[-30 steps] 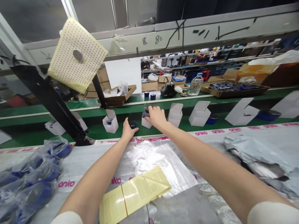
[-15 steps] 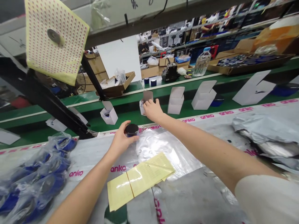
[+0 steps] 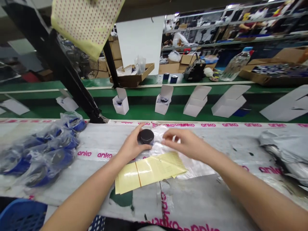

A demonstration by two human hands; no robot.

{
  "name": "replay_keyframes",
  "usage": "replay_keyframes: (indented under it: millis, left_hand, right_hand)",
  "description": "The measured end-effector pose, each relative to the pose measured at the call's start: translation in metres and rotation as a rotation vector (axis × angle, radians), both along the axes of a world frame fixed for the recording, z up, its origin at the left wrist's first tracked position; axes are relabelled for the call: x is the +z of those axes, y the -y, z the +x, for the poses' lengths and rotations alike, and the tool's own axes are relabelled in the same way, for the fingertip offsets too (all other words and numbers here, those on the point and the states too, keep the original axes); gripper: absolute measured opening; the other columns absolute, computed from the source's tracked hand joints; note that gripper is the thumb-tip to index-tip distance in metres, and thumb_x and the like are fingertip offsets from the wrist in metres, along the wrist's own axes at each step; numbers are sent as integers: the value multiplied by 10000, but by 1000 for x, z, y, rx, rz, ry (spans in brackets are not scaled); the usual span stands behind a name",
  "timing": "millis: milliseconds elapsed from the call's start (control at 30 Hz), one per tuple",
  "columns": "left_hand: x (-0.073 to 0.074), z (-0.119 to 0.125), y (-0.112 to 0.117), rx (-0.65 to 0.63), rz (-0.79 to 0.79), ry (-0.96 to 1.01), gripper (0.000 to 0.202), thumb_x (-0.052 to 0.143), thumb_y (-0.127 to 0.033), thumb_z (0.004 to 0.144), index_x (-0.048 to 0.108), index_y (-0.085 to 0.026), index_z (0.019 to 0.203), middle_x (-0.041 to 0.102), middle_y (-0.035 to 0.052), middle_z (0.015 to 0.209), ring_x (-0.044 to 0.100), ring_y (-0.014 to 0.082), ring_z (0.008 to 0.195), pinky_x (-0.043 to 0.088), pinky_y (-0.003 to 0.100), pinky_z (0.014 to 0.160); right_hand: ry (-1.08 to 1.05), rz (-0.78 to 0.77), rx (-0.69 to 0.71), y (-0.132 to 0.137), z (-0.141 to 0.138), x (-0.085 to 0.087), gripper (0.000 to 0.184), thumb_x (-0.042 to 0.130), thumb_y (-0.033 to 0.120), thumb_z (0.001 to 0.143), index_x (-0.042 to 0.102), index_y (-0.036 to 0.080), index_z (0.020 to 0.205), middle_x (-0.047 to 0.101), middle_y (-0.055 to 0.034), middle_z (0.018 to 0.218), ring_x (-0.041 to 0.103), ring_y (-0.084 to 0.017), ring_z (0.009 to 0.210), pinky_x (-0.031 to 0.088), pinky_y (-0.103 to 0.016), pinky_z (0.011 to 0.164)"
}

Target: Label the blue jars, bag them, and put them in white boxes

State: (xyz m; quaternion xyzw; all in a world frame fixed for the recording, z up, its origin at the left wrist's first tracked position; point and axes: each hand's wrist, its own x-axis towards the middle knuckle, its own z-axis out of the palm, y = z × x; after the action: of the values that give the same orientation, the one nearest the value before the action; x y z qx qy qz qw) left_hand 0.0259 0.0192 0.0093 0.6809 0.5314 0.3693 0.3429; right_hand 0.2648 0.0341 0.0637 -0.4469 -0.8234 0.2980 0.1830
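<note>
My left hand [image 3: 132, 143] is closed around the side of a round black-topped object [image 3: 146, 136], fingers behind it and thumb in front. It stands upright on the covered table, beside a crumpled clear plastic bag [image 3: 157, 149]. Just right of it, over the bag, my right hand [image 3: 184, 142] hovers with fingers bent and apart, nothing visible in them. Below both hands lie yellow sticker sheets [image 3: 149, 171] with a brown band across them. A white box [image 3: 163, 104] with its lid up stands on the green conveyor belt [image 3: 141, 110], something dark inside.
Several bagged blue items [image 3: 55, 150] lie on the left. More flap-up boxes [image 3: 196, 102] stand along the belt. A black post [image 3: 72, 80] rises at left, and a dotted yellow sheet [image 3: 89, 25] hangs above. Grey plastic bags [image 3: 286, 154] lie at right; a blue basket [image 3: 24, 215] is lower left.
My right hand has let go of the white box and come back toward me, beside the black-topped object. My left hand keeps its hold. The camera view has shifted and levelled.
</note>
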Motion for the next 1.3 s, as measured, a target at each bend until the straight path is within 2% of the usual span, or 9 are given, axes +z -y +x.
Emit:
replay_keyframes:
  millis: [167,300,600,733,833,967,1033,1167,1300]
  left_hand:
    - [-6,5,1,31,66,-81,906,908,-307,671,442,-241,1445,503,128,1511,465,325,1415,369,482,1185]
    - [-4,2,2,16,39,-44,857,889,-261,699,436,-245,1427,536,117,1474,522,303,1357,421,477,1142]
    - [-6,4,3,46,76,-114,810,908,-262,679,473,-238,1363,562,123,1408,548,322,1314,450,512,1104]
    - [10,3,14,102,354,-169,721,908,-352,695,526,-227,1292,565,119,1328,554,311,1267,494,488,1047]
    - [28,1,28,-139,542,-169,420,799,-333,840,589,-241,1193,661,64,1167,633,235,1134,533,394,984]
    - [36,8,42,-542,297,-258,530,735,-346,898,499,-285,1368,660,71,1301,624,244,1215,513,393,1022]
    - [32,14,44,-554,115,-241,580,735,-295,901,451,-306,1407,634,69,1352,610,251,1242,505,402,1019]
    - [23,19,42,-475,-207,-37,478,674,-178,922,468,-300,1336,722,-7,1020,694,181,957,525,316,837]
    - [24,18,38,-457,-334,26,228,685,-221,919,594,-248,1126,716,-38,871,673,144,831,493,264,755]
  right_hand:
    - [80,-137,204,31,5,-1,430,700,571,882,669,227,1138,630,-78,1146,597,-271,1048,465,-394,873]
    - [145,-207,222,32,7,2,476,706,604,867,663,212,1134,615,-84,1141,583,-284,1055,449,-389,862]
    - [258,-320,179,27,14,-1,136,647,320,917,639,215,831,653,-13,817,564,-192,751,364,-316,654]
    - [254,-362,130,24,17,-1,249,676,453,895,693,215,965,672,-36,890,585,-213,797,389,-320,669]
    - [224,-316,138,29,14,0,365,750,464,840,685,221,1105,679,-47,1013,599,-232,898,411,-324,729]
    - [124,-321,183,44,9,0,137,685,172,856,632,228,969,667,15,879,597,-164,794,387,-276,655]
    - [47,-340,162,50,8,1,159,634,113,875,594,239,964,664,42,838,587,-136,728,383,-257,621]
    - [25,-274,143,55,11,2,88,635,153,919,621,239,905,684,49,784,599,-125,681,395,-245,611]
    - [47,-116,162,55,11,1,148,590,144,945,692,226,876,725,17,825,638,-142,713,423,-263,649]
